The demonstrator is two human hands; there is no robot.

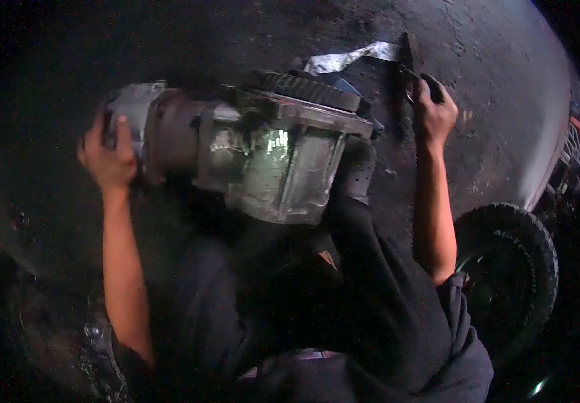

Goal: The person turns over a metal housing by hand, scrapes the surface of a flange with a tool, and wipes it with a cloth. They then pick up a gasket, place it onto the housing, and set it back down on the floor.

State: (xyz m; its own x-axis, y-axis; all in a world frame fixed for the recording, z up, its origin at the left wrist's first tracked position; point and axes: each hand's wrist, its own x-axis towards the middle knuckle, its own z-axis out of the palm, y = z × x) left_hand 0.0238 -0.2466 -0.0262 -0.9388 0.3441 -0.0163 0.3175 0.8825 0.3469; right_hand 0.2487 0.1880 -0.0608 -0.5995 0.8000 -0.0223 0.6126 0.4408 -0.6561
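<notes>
Head view: well in from the right edge of the floor (505, 101), the metal housing (253, 158) is best steadied by the left hand (110, 158) curled on its end, while a dark bar (409, 57) is gripped in the right hand (436, 115).

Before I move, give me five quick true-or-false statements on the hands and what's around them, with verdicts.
1. The left hand is on the pale end of the metal housing. True.
2. The right hand rests on the tyre. False: it holds a dark bar-like piece, apart from the tyre.
3. A ribbed, gear-like ring shows along the housing's far side. True.
4. The tyre is on the person's left. False: it is on the right.
5. Both hands are gloved. False: both are bare.
</notes>
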